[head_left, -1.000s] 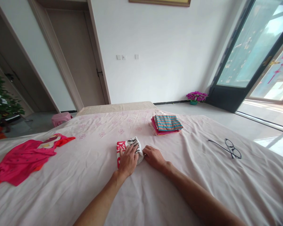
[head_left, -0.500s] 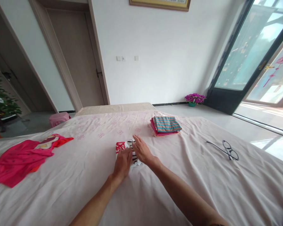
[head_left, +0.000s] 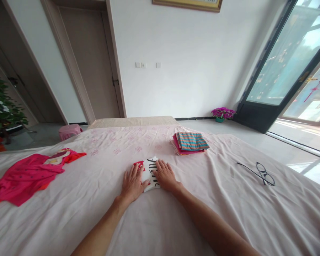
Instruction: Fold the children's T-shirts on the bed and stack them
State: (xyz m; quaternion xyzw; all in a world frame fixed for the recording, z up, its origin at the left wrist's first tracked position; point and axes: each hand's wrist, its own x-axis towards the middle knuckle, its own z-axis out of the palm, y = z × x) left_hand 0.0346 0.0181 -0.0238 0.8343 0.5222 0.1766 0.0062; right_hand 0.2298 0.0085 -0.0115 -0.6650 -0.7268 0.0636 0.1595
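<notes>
A small folded white cloth garment (head_left: 148,174) with red and black lettering lies on the bed sheet in front of me. My left hand (head_left: 132,181) rests flat over its left side, fingers outstretched. On its right edge lies my right hand (head_left: 166,175), palm down and fingers extended. Both hands partly cover the garment, and its lettering shows between them. Just beyond, to the right, sits a stack of folded clothes (head_left: 192,142) with a teal-and-orange striped piece on top.
Pink and red clothes (head_left: 29,174) lie spread at the left. Black-framed glasses (head_left: 261,174) rest on the wrinkled pale sheet (head_left: 216,199) at the right. A pink plastic stool (head_left: 70,131) stands beyond the bed's left edge, and purple flowers (head_left: 223,113) stand by the wall.
My hands have moved apart from the middle of the white garment to its two sides and now lie flatter. More of its black lettering shows. The view has shifted slightly left.
</notes>
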